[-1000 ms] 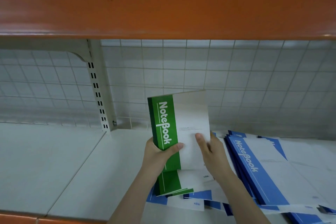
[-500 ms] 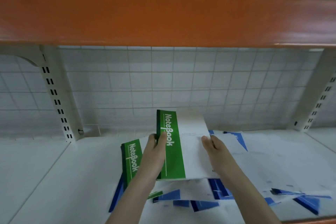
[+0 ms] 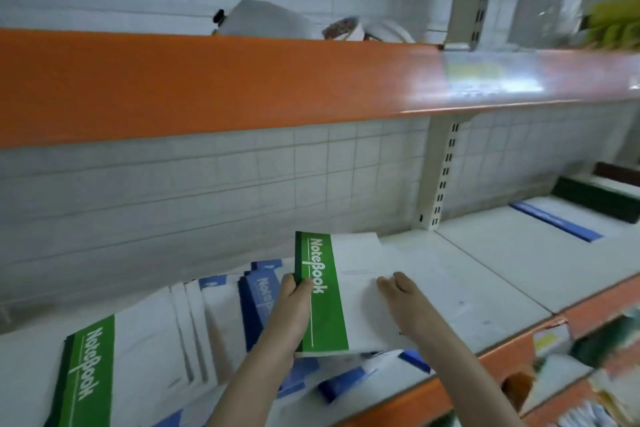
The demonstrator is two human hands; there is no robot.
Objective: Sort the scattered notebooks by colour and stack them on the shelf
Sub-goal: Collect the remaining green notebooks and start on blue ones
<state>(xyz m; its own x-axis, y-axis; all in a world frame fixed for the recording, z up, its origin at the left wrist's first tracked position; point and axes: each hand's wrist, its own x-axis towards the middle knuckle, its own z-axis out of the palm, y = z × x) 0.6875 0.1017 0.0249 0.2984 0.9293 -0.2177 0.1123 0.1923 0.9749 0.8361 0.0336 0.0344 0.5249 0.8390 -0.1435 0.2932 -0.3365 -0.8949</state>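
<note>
1. Nearest the camera, a green notebook (image 3: 88, 378) lies flat at the lower left of the white shelf (image 3: 485, 288), its green band with "NoteBook" running along its left side.
2. Just right of it, white covers fan out, and a loose pile of blue notebooks (image 3: 258, 302) lies partly under both forearms, with blue corners showing near the shelf's orange front edge (image 3: 450, 381).
3. The left hand (image 3: 292, 312) grips the held green notebook (image 3: 322, 291) at its green spine edge; its fingers (image 3: 288, 282) curl round that edge and the thumb lies on the green band.
4. The right hand (image 3: 403, 298) rests on the white part of the same cover, near its right side; the visible fingers look fairly straight, and whether any curl under the edge I cannot tell.
5. The held green notebook sits above the blue pile, its far end tilted slightly up toward the tiled wall (image 3: 207, 191).
6. Farther right, past the slotted upright (image 3: 445, 177), a blue-banded stack (image 3: 557, 222) lies on the next shelf bay, with a dark green stack (image 3: 595, 198) behind it.
7. Overhead, an orange shelf front (image 3: 242, 87) spans the view, with blurred items on top.
</note>
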